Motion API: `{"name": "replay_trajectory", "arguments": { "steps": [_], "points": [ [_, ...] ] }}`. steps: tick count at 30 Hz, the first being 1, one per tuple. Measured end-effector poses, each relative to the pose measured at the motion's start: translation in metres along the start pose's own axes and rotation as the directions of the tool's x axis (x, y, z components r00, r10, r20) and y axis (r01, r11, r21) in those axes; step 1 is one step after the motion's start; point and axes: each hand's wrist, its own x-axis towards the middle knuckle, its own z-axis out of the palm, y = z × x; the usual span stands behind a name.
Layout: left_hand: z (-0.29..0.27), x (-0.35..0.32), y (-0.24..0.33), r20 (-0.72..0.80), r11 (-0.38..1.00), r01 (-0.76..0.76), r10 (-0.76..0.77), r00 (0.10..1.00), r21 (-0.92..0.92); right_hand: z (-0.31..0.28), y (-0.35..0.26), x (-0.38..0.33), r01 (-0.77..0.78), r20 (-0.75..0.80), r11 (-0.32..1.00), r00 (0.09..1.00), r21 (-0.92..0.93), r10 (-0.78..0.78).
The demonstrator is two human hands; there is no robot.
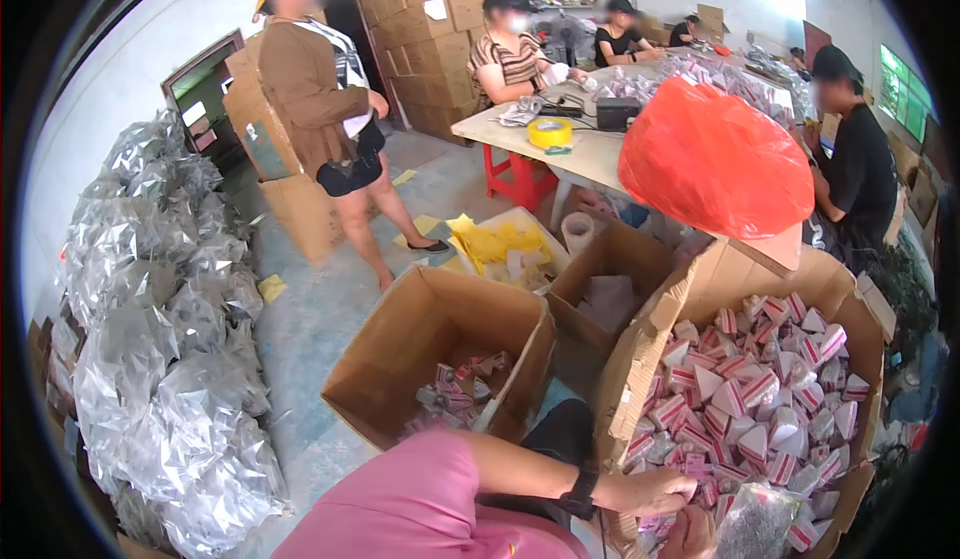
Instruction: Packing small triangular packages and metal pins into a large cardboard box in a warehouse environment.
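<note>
Reaching left hand (655, 494) over big box (640, 359) of striped packets (750, 399), steadying clear bag (755, 524) inside box, probably for filling; right hand (692, 537) alongside; either grip: cannot tell.

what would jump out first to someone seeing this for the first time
Probably the bright red plastic bag bulging on the table's near end, upper right. Below it, a big cardboard box is heaped with small red-and-white packets, with a hand at its lower edge. Along the left wall sits a tall pile of shiny silver bags.
</note>
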Motion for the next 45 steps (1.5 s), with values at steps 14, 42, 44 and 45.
{"name": "replay_trajectory", "arguments": {
  "steps": [14, 42, 44, 45],
  "points": [
    [-0.031, 0.018, 0.004, 0.15, 0.947, 0.317, -0.322, 0.935, 0.059, -0.059, 0.041, -0.023, -0.47, -0.282, 0.876, 0.831, 0.106, 0.48],
    [-0.048, 0.172, -0.203, -0.288, 0.488, 0.591, -0.561, 0.776, 0.642, -0.107, 0.082, -0.08, -0.668, -0.099, 0.432, 0.475, 0.606, 0.874],
    [-0.048, 0.182, -0.208, -0.332, 0.505, 0.638, -0.569, 0.752, 0.581, -0.105, 0.086, -0.078, -0.666, -0.11, 0.451, 0.488, 0.594, 0.866],
    [-0.045, 0.186, -0.209, -0.361, 0.52, 0.653, -0.557, 0.748, 0.55, -0.102, 0.088, -0.076, -0.651, -0.123, 0.465, 0.499, 0.6, 0.858]
  ]
}}
